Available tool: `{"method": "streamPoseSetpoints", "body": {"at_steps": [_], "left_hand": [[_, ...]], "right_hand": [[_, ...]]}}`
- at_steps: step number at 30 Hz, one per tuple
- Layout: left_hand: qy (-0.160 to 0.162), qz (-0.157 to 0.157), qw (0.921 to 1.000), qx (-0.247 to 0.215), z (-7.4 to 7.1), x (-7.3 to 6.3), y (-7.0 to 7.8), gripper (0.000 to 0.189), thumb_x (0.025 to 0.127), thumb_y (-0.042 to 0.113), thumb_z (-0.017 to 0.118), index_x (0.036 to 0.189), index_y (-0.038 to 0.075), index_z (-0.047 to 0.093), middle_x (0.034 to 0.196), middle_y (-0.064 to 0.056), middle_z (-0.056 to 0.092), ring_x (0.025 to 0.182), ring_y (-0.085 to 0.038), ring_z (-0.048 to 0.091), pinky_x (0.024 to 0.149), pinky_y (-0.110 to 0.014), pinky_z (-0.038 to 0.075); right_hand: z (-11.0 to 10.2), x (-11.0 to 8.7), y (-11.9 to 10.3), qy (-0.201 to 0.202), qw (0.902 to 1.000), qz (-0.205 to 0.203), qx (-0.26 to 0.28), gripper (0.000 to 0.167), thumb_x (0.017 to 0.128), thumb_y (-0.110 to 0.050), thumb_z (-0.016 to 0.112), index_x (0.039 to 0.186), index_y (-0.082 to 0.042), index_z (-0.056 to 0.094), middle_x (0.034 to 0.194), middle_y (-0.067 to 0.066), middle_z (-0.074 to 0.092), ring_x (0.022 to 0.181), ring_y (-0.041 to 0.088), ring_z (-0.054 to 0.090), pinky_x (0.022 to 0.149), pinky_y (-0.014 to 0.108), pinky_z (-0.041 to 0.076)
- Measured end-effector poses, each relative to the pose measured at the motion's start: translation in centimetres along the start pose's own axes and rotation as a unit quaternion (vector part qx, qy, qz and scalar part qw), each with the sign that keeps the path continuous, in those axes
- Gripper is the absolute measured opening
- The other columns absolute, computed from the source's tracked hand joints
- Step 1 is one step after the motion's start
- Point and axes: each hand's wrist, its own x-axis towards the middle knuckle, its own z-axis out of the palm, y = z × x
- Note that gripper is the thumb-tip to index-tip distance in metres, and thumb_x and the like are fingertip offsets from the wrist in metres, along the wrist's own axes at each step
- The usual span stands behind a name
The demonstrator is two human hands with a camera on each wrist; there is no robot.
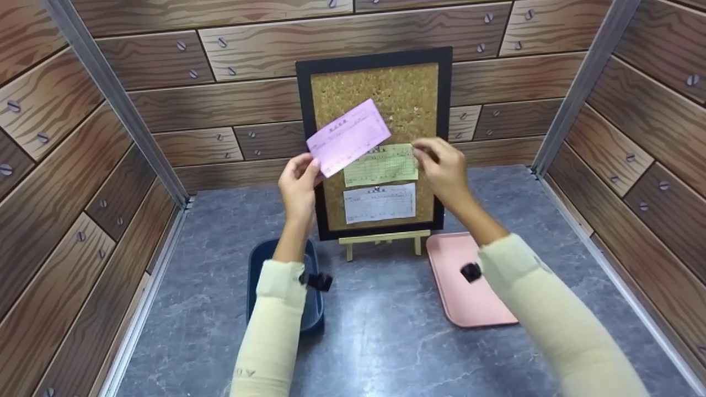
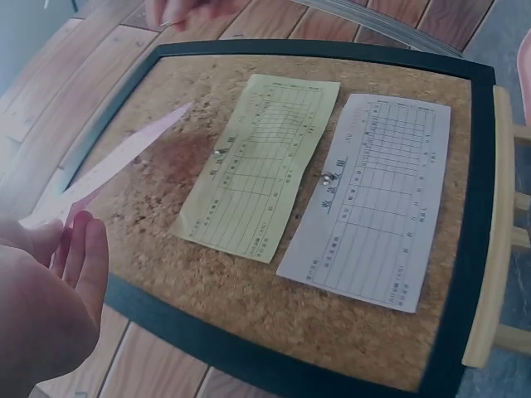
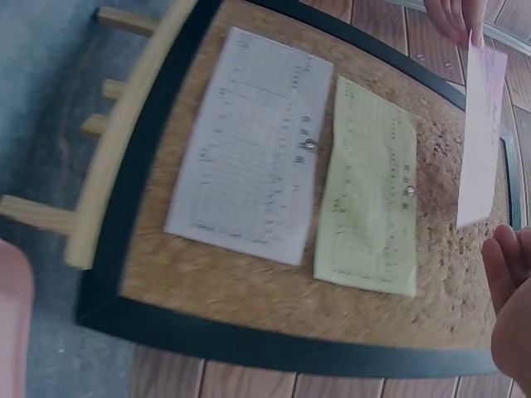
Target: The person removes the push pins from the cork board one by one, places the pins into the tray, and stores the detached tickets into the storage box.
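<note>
My left hand (image 1: 298, 184) pinches a pink printed slip (image 1: 350, 138) by its lower left corner, tilted in front of the framed cork board (image 1: 353, 88). At the board's right side is my right hand (image 1: 445, 168), thumb and fingertips together. In the left wrist view those fingertips hold a small metallic push pin (image 2: 169, 23), partly hidden and blurred. A green slip (image 1: 386, 171) is pinned to the board, with a white slip (image 1: 380, 205) pinned below it. Each has a silver push pin (image 2: 327, 178) at its top edge. The pink slip appears apart from the cork.
A small wooden easel (image 1: 383, 238) supports the board on the grey marbled table (image 1: 375, 342). A dark blue bin (image 1: 256, 256) stands under my left forearm. The pink tray (image 1: 458, 298) lies to the right, partly under my right sleeve. Wood-patterned walls (image 1: 248, 110) enclose the table.
</note>
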Motion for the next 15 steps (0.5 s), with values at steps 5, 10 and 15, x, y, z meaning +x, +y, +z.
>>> {"method": "streamPoseSetpoints", "body": {"at_steps": [5, 10, 15], "left_hand": [[0.013, 0.000, 0.9997, -0.022, -2.0, -1.9, 0.1, 0.016, 0.093, -0.008, 0.064, 0.108, -0.009, 0.063, 0.088, -0.009, 0.065, 0.076, -0.016, 0.066, 0.075, -0.030, 0.061], [0.027, -0.002, 0.9992, -0.031, -4.3, -4.1, -0.2, 0.017, 0.093, -0.008, 0.064, 0.109, -0.010, 0.062, 0.090, -0.010, 0.066, 0.079, -0.017, 0.067, 0.077, -0.031, 0.061], [0.040, -0.001, 0.9981, -0.046, -6.6, -6.5, -0.5, 0.017, 0.093, -0.010, 0.063, 0.110, -0.012, 0.060, 0.094, -0.012, 0.066, 0.084, -0.019, 0.067, 0.080, -0.032, 0.061]], "right_hand": [[-1.9, -2.6, -0.8, 0.011, 0.9996, 0.026, -0.004, 0.011, 0.088, 0.008, 0.070, 0.099, 0.009, 0.073, 0.081, 0.023, 0.067, 0.062, 0.000, 0.058, 0.058, 0.015, 0.052], [-3.6, -4.9, -1.9, 0.019, 0.9986, 0.045, -0.018, 0.012, 0.087, 0.014, 0.068, 0.098, 0.015, 0.070, 0.077, 0.027, 0.065, 0.059, 0.009, 0.059, 0.058, 0.014, 0.051], [-5.0, -7.2, -1.0, 0.020, 0.9969, 0.069, -0.031, 0.011, 0.087, 0.014, 0.068, 0.098, 0.014, 0.070, 0.073, 0.022, 0.064, 0.058, 0.013, 0.059, 0.057, 0.013, 0.051]]}}
